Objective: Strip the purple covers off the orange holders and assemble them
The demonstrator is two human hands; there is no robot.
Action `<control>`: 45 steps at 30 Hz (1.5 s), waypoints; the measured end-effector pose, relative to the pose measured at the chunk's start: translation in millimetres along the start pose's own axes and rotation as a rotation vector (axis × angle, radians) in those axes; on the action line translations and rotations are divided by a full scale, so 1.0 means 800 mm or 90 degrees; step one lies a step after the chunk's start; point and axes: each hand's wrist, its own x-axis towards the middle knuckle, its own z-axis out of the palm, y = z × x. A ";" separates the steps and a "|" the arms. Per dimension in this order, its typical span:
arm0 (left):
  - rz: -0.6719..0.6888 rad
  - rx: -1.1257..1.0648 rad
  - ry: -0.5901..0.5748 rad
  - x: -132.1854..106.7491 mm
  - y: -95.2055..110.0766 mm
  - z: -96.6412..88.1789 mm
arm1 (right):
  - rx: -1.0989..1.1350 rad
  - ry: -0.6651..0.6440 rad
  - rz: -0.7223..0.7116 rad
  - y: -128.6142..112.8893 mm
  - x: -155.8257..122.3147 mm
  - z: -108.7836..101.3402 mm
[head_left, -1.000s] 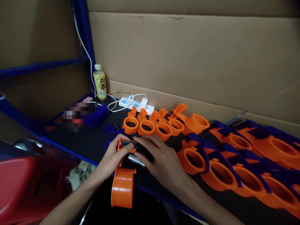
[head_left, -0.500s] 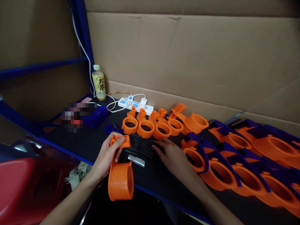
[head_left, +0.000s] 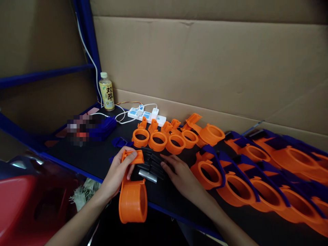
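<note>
- Left hand (head_left: 116, 172) gripped an orange plastic holder (head_left: 132, 195) by its flat upper tab, thumb on top, fingers (head_left: 130, 156) wrapped around the tab and clamped on it
- Holder hung over the near edge of the black surface (head_left: 102, 153); its round drum pointed down and toward the camera, the tab level with the surface edge
- Right hand (head_left: 182, 174) lay palm down on the surface, fingers (head_left: 167, 160) stretched out and slightly spread, tips resting on a fan of black strips (head_left: 153, 160); nothing gripped
- Black strips sat between the two hands, just right of the holder's tab
- A short silvery metal piece (head_left: 148, 176) lay just in front of the strips, near the surface edge
- Behind the strips, a row of orange rings (head_left: 159, 140) stood side by side, touching one another
- To the right, a long line of orange and blue holders (head_left: 256, 191) overlapped across the surface
- Small blue parts (head_left: 120, 141) lay left of the rings; a stack of blue pieces (head_left: 102, 124) farther left
- White power strip (head_left: 146, 115) with cables sat at the back by the cardboard wall (head_left: 205, 65)
- A bottle (head_left: 107, 91) with a yellow label stood upright in the back corner beside the blue post (head_left: 88, 41)
- Red object (head_left: 23, 201) showed low left, blurred
</note>
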 end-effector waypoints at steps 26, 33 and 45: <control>-0.024 -0.025 -0.008 -0.005 -0.008 0.014 | 0.062 0.038 -0.051 -0.056 -0.052 -0.030; 0.024 -0.131 0.062 -0.013 -0.010 0.026 | 0.012 -0.069 -0.138 -0.111 -0.087 -0.032; 0.050 -0.189 -0.025 -0.002 -0.011 0.011 | -0.431 0.318 0.083 0.064 -0.014 -0.258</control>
